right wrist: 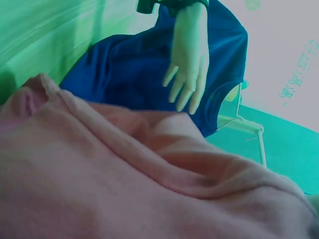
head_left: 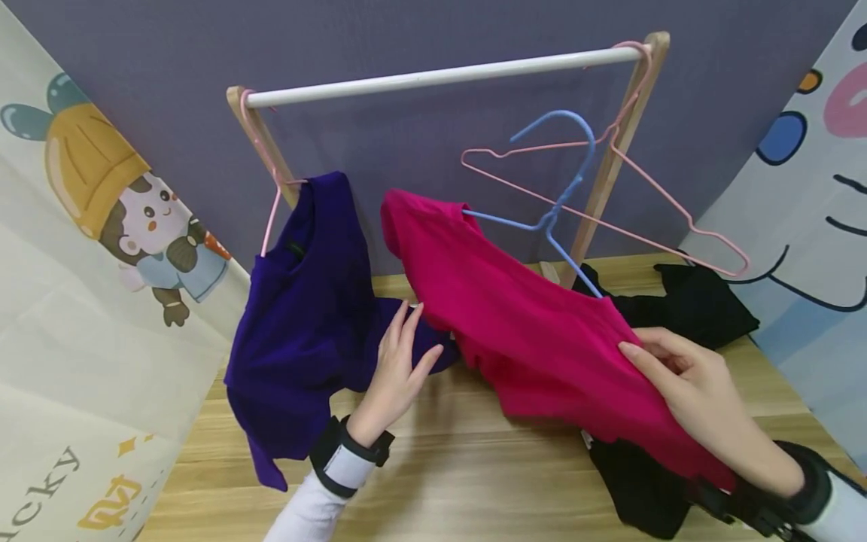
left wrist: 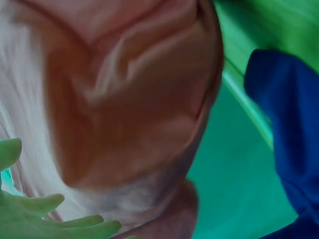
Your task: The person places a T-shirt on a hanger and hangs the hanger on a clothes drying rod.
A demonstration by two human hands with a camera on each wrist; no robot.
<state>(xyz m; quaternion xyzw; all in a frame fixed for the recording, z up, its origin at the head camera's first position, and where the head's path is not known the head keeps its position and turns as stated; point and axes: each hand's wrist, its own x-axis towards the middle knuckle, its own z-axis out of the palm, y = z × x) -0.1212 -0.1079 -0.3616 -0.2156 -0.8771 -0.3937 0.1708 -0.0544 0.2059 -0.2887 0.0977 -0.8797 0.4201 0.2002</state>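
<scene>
A bright pink T-shirt (head_left: 515, 309) has a blue hanger (head_left: 552, 218) in its neck, the hook standing up free of the rail. My right hand (head_left: 704, 391) pinches the shirt's shoulder on the right, thumb on the near side. Fingers spread and straight, my left hand (head_left: 396, 369) is beside the shirt's left sleeve, in front of a dark blue-purple shirt (head_left: 298, 324). In the left wrist view, the left fingers (left wrist: 84, 224) show close to the pink cloth (left wrist: 124, 114). Pink cloth (right wrist: 124, 174) fills the lower part of the right wrist view and hides the right fingers.
A small rack with a white rail (head_left: 440, 77) and wooden posts stands behind. The blue-purple shirt hangs from a pink hanger (head_left: 271, 214) at its left end; a bare pink hanger (head_left: 650, 169) hangs at the right. Black garments (head_left: 704, 301) lie on the wooden tabletop (head_left: 433, 467).
</scene>
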